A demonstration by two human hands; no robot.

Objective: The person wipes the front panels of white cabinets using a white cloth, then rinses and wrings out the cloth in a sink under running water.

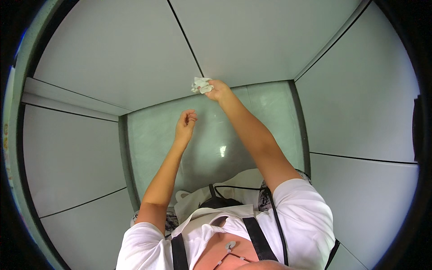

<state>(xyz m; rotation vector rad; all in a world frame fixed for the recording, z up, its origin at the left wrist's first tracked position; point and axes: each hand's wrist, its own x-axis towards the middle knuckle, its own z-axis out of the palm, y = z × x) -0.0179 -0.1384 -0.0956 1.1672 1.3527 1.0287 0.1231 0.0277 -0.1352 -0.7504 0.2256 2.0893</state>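
A crumpled white cloth (202, 84), perhaps a wipe, is bunched in my right hand (219, 90). That arm reaches forward, and the cloth is at the lower part of the pale grey wall panel (243, 45), close to the dark seam between two panels. Whether the cloth presses on the panel I cannot tell. My left hand (185, 122) hovers lower and to the left, over the floor, its fingers curled loosely inward with nothing visible in them.
Grey panelled walls enclose me at the left (72, 157) and right (360, 112). The pale green floor (153, 139) is shiny and edged with dark trim. A black cable (276, 220) runs down my right side. At the far right edge is a dark fixture (417, 128).
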